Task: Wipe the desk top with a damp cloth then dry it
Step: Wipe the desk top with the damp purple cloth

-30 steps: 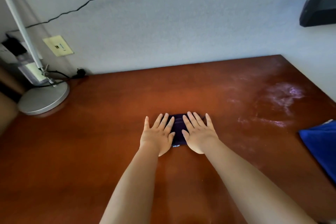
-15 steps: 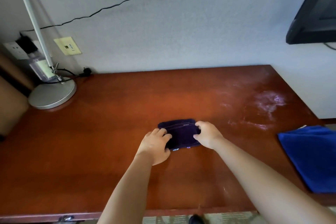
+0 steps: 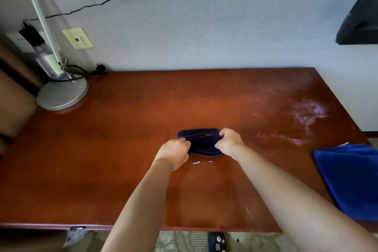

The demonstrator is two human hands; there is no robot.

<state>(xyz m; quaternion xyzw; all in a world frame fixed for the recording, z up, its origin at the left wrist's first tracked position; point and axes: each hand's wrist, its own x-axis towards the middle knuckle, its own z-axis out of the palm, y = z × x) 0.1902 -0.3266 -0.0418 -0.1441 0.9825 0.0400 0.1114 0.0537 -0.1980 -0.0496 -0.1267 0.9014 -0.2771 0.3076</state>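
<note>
No legible text, label, brand, number or sign appears on any surface. The wall plate, far up-left of the left hand, carries only unreadable marks.

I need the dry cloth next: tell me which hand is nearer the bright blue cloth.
Right. The right hand holds the dark cloth mid-desk, on the side toward the blue cloth; the left hand holds its far end.

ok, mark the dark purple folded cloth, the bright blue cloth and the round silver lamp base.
dark purple folded cloth (image 3: 201, 142), head view, middle of its top face between the hands
bright blue cloth (image 3: 351, 178), head view, centre of the fabric
round silver lamp base (image 3: 62, 95), head view, flat top of the disc
</note>
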